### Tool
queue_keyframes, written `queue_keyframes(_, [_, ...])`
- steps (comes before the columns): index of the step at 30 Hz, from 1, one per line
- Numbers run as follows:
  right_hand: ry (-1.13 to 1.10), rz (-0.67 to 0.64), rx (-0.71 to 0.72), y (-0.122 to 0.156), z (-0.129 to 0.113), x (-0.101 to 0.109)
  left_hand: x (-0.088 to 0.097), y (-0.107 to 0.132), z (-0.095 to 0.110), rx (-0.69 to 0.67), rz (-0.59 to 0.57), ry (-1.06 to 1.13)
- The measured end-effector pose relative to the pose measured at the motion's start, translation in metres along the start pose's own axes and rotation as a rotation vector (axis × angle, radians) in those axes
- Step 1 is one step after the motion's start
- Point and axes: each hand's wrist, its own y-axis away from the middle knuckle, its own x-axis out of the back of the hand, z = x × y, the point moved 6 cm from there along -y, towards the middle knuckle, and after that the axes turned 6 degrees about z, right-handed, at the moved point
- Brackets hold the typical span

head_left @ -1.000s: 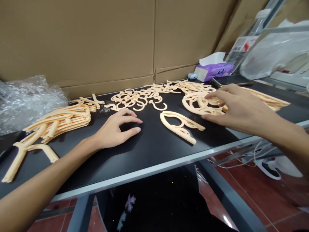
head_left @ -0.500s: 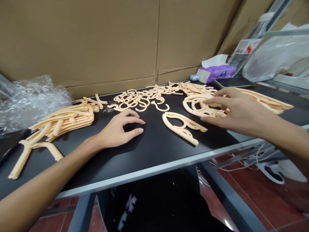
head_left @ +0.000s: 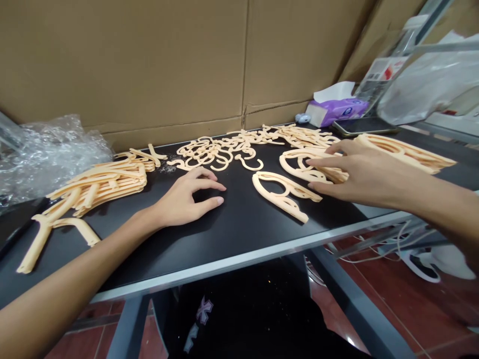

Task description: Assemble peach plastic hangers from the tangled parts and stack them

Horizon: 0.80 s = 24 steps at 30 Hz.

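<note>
My left hand (head_left: 190,197) rests on the black tabletop, fingers loosely spread and thumb apart, nothing in it. To its right lies a cream plastic folding hanger (head_left: 280,197), folded, with a round opening near one end. My right hand (head_left: 348,169) reaches over more folded hanger bodies (head_left: 294,168); its fingers are stretched and apart, the tips over or touching them. Part of this group is hidden under the hand. Behind the hands lies a heap of loose cream hanger hooks (head_left: 209,149), with one hook (head_left: 250,163) lying a little apart.
Stacked hanger arms (head_left: 108,184) lie at the left, beside crumpled clear plastic wrap (head_left: 56,154). More hanger bodies (head_left: 411,152) lie right of my right hand. A phone (head_left: 364,126), a purple tissue pack (head_left: 339,112) and a bottle (head_left: 385,67) stand at the back right. Cardboard (head_left: 168,65) closes the rear.
My right hand has shifted slightly left, and the hanger bodies under it have moved a little left too. More of the pile to its right shows. My left hand stays in place.
</note>
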Motion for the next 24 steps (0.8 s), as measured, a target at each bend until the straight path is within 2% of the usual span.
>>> queue_keyframes(5, [0.081, 0.034, -0.035, 0.003, -0.002, 0.001, 0.0, 0.0, -0.001, -0.007, 0.007, 0.002])
queue_keyframes(11, [0.032, 0.226, 0.122, 0.008, -0.021, 0.018, 0.0, 0.0, -0.001, -0.009, 0.022, 0.007])
queue_keyframes(15, [-0.052, 0.365, 0.15, 0.003, -0.037, 0.034, 0.004, -0.001, 0.001, 0.015, 0.063, 0.019])
queue_keyframes(20, [-0.233, 0.489, 0.227, -0.022, -0.086, 0.038, 0.01, -0.003, 0.003, 0.081, 0.13, 0.13])
queue_keyframes(24, [-0.319, 0.37, 0.283, -0.047, -0.13, 0.02, 0.009, -0.006, 0.0, 0.193, 0.245, 0.512])
